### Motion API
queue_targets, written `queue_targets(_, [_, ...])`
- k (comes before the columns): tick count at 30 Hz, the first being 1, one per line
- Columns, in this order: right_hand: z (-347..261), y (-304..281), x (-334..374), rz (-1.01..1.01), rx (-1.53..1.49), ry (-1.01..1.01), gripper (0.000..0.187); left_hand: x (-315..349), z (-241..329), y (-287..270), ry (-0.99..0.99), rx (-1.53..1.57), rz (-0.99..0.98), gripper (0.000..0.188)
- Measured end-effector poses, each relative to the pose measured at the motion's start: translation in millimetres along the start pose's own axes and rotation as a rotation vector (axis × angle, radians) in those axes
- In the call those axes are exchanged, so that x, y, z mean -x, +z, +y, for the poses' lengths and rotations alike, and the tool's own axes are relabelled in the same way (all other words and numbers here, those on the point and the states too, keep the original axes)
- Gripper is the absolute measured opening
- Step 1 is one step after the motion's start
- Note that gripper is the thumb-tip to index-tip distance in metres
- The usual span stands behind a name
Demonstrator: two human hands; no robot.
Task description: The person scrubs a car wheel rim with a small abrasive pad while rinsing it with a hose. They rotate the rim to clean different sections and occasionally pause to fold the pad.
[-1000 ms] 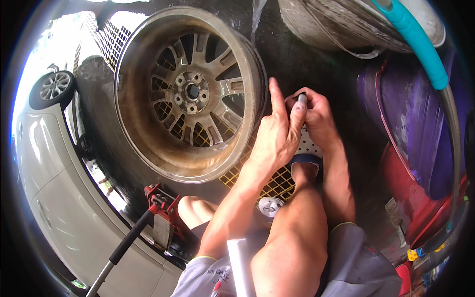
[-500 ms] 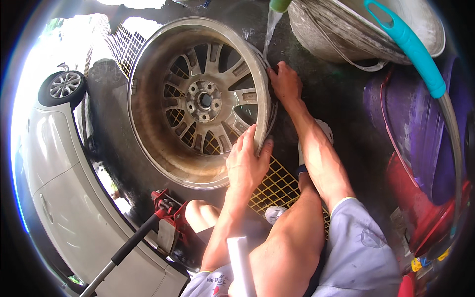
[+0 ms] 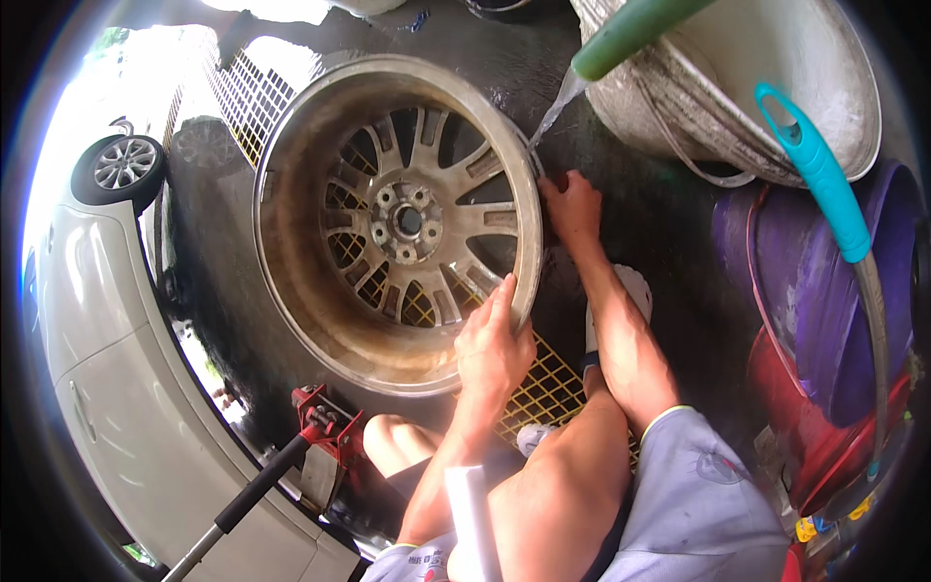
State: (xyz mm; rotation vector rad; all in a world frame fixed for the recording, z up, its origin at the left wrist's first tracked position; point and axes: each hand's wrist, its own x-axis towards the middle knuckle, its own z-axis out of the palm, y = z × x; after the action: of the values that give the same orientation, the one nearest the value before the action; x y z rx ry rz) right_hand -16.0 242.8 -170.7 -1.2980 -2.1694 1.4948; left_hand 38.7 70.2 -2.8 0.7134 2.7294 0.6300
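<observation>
A bare alloy wheel rim (image 3: pixel 305 325) with a brown-stained inner barrel stands tilted in front of me, its hollow back side toward me. My left hand (image 3: pixel 492 354) is closed round its near right edge, fingers on the inner lip. At the rim's far right side, my right hand (image 3: pixel 574 215) has its fingers curled against the outer side; the fingertips are partly hidden. Just above that hand, a green hose end (image 3: pixel 621 44) pours water (image 3: pixel 558 109) onto the rim's edge.
A grey bucket (image 3: pixel 630 107) stands at the far right. A turquoise hose handle (image 3: pixel 824 175) hangs over purple (image 3: pixel 776 262) and red tubs (image 3: pixel 790 427). A red floor jack (image 3: pixel 330 422) sits near left, beside a white car (image 3: pixel 116 320). Yellow floor grating (image 3: pixel 543 388) runs underneath.
The scene has shifted slightly lower in the picture, and more of the green hose end shows. Both hands keep their places on the rim, while water still runs.
</observation>
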Motion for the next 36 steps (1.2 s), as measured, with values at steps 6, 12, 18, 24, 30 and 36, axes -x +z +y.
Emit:
queue_targets(6, [3.6,3.5,-1.4,0.005,0.201,-0.174,0.033,3.5,0.7,0.8,-0.140,-0.002,-0.151,0.065])
queue_targets(12, [-9.6,-9.6,6.3,-0.134,0.319,0.104,0.034,5.2,-2.0,0.9,-0.123,-0.014,-0.101,0.061])
queue_targets(18, [6.7,-1.0,7.6,-0.067,0.189,-0.015,0.037,3.8,0.9,2.7,-0.106,-0.008,-0.080,0.057])
queue_targets(24, [1.8,-2.3,5.2,-0.057,0.077,0.097,0.036,2.6,0.2,-0.1,-0.097,-0.017,-0.103,0.064])
queue_targets(30, [13.2,5.7,6.2,0.012,0.032,0.043,0.030,1.5,2.7,2.5,-0.111,0.023,-0.051,0.053])
queue_targets(36, [9.0,16.9,7.9,0.055,0.097,-0.101,0.019,2.3,-0.3,1.3,-0.120,0.028,-0.062,0.054])
